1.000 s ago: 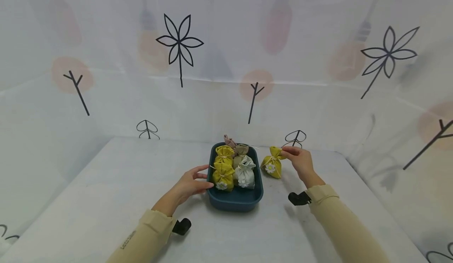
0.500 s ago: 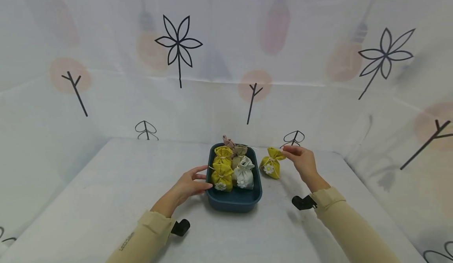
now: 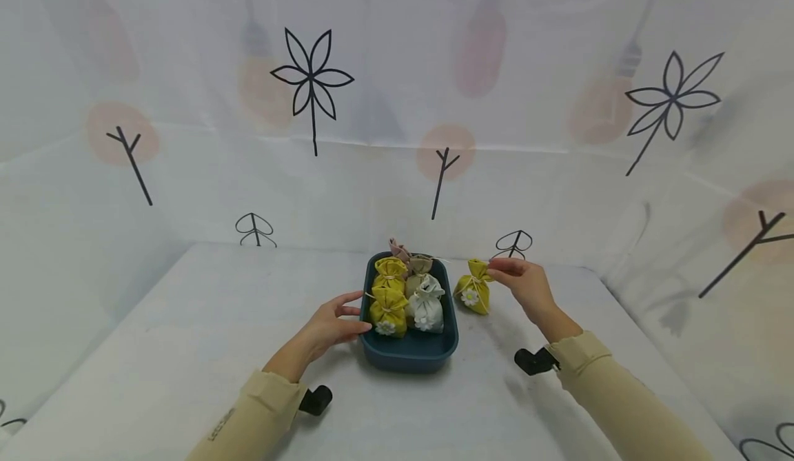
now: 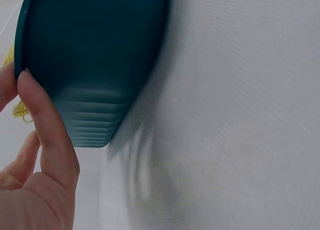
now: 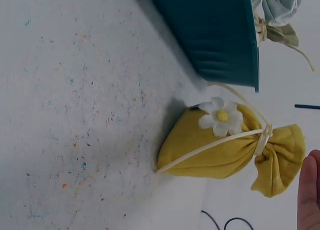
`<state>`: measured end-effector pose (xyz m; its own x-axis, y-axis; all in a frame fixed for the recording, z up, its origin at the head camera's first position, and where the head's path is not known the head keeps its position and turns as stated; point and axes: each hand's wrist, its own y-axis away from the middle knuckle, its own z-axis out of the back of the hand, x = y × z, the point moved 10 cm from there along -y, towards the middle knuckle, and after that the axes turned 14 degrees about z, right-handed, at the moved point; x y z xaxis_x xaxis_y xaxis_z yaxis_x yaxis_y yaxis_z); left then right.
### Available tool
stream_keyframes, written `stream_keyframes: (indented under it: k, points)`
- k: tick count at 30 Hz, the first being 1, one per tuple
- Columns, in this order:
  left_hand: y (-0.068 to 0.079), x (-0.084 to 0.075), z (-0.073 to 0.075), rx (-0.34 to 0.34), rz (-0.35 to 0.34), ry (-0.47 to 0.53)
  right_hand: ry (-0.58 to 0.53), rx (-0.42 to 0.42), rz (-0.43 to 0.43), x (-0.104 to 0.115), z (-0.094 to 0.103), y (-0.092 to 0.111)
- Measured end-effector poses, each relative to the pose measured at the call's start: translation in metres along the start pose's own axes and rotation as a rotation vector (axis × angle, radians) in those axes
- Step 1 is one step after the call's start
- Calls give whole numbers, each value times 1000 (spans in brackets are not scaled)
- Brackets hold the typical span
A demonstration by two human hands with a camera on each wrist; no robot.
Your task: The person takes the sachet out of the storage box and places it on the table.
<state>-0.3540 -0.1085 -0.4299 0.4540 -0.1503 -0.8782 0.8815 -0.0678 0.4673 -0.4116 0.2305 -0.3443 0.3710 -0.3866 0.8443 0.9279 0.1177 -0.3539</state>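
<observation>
My left hand (image 3: pixel 329 326) holds the left rim of a dark teal plastic bin (image 3: pixel 409 361), with a fingertip against its outer wall in the left wrist view. Inside the bin stand two yellow drawstring pouches (image 3: pixel 389 309), a pale mint one (image 3: pixel 427 306), a tan one (image 3: pixel 420 267) and a pink one (image 3: pixel 399 249). Another yellow pouch (image 5: pixel 210 145), with a white flower and cream cord, sits on the table right of the bin. My right hand (image 3: pixel 524 285) is at its gathered top, straight fingers (image 5: pixel 308 190) right beside the fanned cloth.
A white-covered table (image 3: pixel 248 351) carries everything. Behind it hangs a pale curtain (image 3: pixel 372 192) printed with flowers and twigs. The front part of the bin's floor shows bare in the head view. Black wrist camera mounts (image 3: pixel 536 361) stick out below both wrists.
The yellow pouch's top, drawn toward my right fingers half a second ago, has sprung back, and those fingers appear to have let go. My left hand stays on the bin.
</observation>
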Motion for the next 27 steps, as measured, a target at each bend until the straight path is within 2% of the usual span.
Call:
stream_keyframes:
  k: [14, 27]
  points:
    - [0, 0, 0, 2, 2, 4, 24, 95, 57, 17, -20, -2]
    - [-1, 1, -1, 10, -3, 6, 0, 191, 76, 27, -43, -9]
